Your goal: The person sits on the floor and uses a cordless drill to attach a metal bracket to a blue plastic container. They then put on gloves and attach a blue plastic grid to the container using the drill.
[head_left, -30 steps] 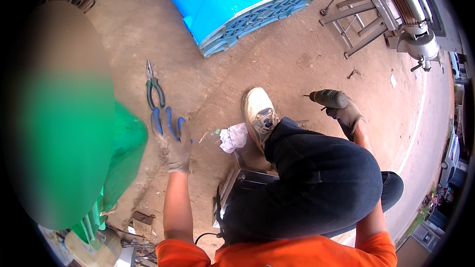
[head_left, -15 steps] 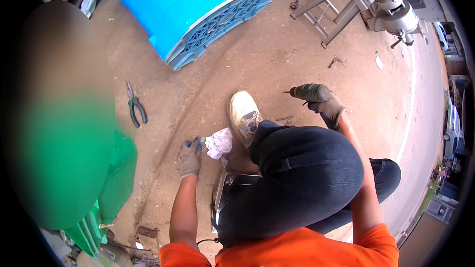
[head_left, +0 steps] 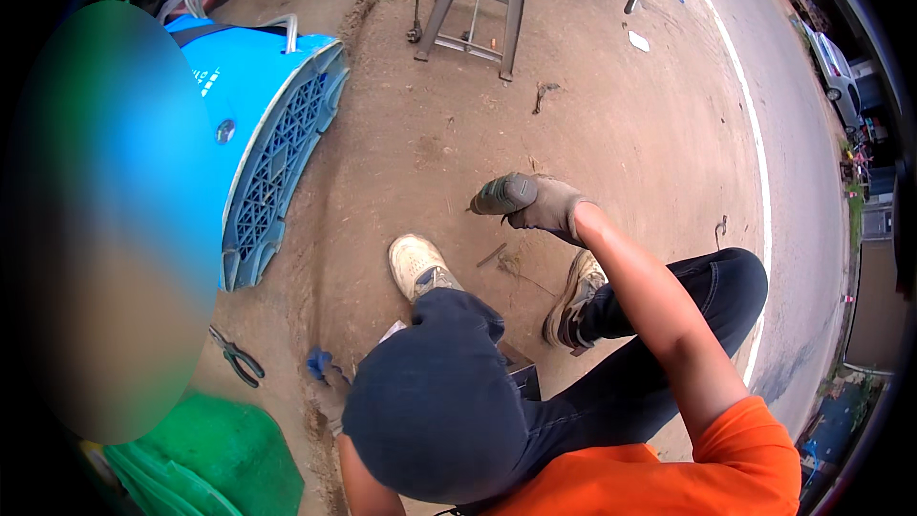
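My right hand [head_left: 547,205], in a grey glove, is closed round a power drill [head_left: 499,195] held above the dirt ground. The drill's rounded body points left, its grip hidden under the hand. My left hand [head_left: 330,387], in a grey glove with blue fingertips, is low beside my bent knee, which hides part of it. Its visible fingers look curled together; whatever they hold, if anything, does not show. A scrap of crumpled white material [head_left: 393,330] peeks out between shoe and knee. Behind my leg, part of a dark metal box [head_left: 521,371] is visible.
Pliers [head_left: 236,357] lie on the ground left of my left hand. A blue plastic drum [head_left: 272,162] lies at far left, above green plastic [head_left: 210,449]. A metal stand [head_left: 478,0] with a cable is at the top. A road [head_left: 793,182] runs along the right.
The whole view has shifted and turned. My right hand still grips the drill, now farther left in view. My knee now covers most of the white material and part of my left hand.
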Action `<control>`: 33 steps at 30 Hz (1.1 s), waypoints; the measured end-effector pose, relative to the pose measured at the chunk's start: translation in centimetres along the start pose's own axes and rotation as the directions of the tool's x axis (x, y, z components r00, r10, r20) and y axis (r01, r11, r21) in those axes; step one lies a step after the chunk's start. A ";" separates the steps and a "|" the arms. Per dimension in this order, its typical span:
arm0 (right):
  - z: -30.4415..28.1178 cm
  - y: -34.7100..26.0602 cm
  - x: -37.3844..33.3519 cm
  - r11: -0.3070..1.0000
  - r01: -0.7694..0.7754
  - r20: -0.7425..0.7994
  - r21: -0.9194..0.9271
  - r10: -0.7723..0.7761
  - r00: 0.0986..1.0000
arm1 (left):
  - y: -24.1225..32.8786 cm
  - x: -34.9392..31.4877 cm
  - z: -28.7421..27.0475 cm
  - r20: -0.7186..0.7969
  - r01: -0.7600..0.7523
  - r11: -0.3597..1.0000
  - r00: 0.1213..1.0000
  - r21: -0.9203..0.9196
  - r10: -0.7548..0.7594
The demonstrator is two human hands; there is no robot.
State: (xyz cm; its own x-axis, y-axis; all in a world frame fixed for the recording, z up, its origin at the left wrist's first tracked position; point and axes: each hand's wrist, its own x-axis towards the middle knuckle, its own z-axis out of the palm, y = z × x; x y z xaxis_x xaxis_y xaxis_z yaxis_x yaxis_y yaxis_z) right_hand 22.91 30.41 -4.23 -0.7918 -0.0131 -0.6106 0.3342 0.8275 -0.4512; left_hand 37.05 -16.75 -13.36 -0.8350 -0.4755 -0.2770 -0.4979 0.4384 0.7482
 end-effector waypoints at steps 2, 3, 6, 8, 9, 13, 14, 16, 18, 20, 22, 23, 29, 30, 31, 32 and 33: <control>-1.2 -0.1 -0.5 0.999 -0.030 0.025 -0.028 0.031 0.999 | 4.4 2.2 -1.2 -0.169 0.011 1.000 0.985 -0.023 -0.014; -1.4 1.0 -0.6 1.000 -0.019 -0.005 -0.009 0.019 1.000 | 7.6 3.0 -1.7 -0.231 -0.023 0.995 0.972 0.093 0.044; -3.2 2.3 -0.3 0.995 -0.086 -0.040 -0.052 0.084 0.996 | 4.9 7.5 -5.3 -0.183 -0.106 0.981 0.974 0.165 0.136; -4.7 1.1 -0.1 0.993 -0.114 -0.028 -0.008 0.114 0.993 | 3.8 9.7 -7.4 -0.235 -0.097 0.943 0.956 0.318 0.177; -5.1 1.0 0.2 0.992 -0.124 -0.060 -0.020 0.122 0.991 | 7.0 8.8 -7.1 -0.234 0.102 0.973 0.971 0.205 -0.052; -5.5 2.2 -0.8 0.937 -0.259 0.023 -0.234 0.272 0.962 | 6.7 9.3 -5.7 -0.103 -0.173 0.894 0.967 0.413 0.234; -5.5 2.2 -0.5 0.932 -0.252 0.069 -0.259 0.278 0.958 | 5.7 10.5 -6.2 -0.145 -0.308 0.901 0.920 0.306 0.364; -4.9 2.2 -0.7 0.931 -0.246 0.038 -0.271 0.265 0.963 | 11.2 8.5 -4.1 -0.117 -0.159 0.978 0.977 0.134 0.175; -4.6 1.2 0.1 0.925 -0.235 0.026 -0.299 0.254 0.967 | 13.8 9.4 -4.8 -0.138 -0.265 0.958 0.950 0.111 0.279; -4.8 -0.1 0.8 0.922 -0.215 0.027 -0.323 0.236 0.971 | 17.9 9.8 -5.4 -0.146 -0.400 0.908 0.898 0.121 0.415; -5.2 -0.4 0.9 0.909 -0.209 0.048 -0.360 0.242 0.969 | 22.3 9.6 -4.4 -0.111 -0.539 0.829 0.824 0.145 0.555; -5.5 -0.5 1.1 0.917 -0.209 0.030 -0.338 0.232 0.972 | 23.6 10.2 -4.3 -0.092 -0.610 0.769 0.769 0.191 0.632; -7.9 2.1 3.5 0.944 -0.212 0.079 -0.251 0.238 0.968 | 32.1 10.6 -0.8 0.267 -0.688 0.560 0.710 0.461 0.652; -8.2 3.1 4.2 0.954 -0.205 0.092 -0.221 0.229 0.969 | 33.0 10.8 -0.8 0.310 -0.678 0.536 0.721 0.503 0.620; -7.9 4.5 4.9 0.959 -0.184 0.099 -0.215 0.209 0.973 | 33.3 11.1 -1.0 0.373 -0.650 0.424 0.733 0.631 0.568; -8.5 3.7 4.2 0.965 -0.181 0.109 -0.188 0.204 0.973 | 33.6 11.2 -1.7 0.390 -0.645 0.339 0.718 0.685 0.577; -8.5 4.3 4.1 0.963 -0.216 0.124 -0.159 0.236 0.964 | 33.0 11.1 -1.5 0.423 -0.645 0.265 0.704 0.717 0.571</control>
State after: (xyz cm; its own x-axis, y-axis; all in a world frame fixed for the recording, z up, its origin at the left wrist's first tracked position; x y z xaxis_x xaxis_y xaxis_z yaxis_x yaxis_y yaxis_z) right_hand 16.76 38.70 -3.21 -0.6207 0.1132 -0.7759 0.4112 0.8895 -0.1992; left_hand 11.68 -8.73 9.21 -0.9711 0.2378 -0.0230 0.2387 0.9695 -0.0554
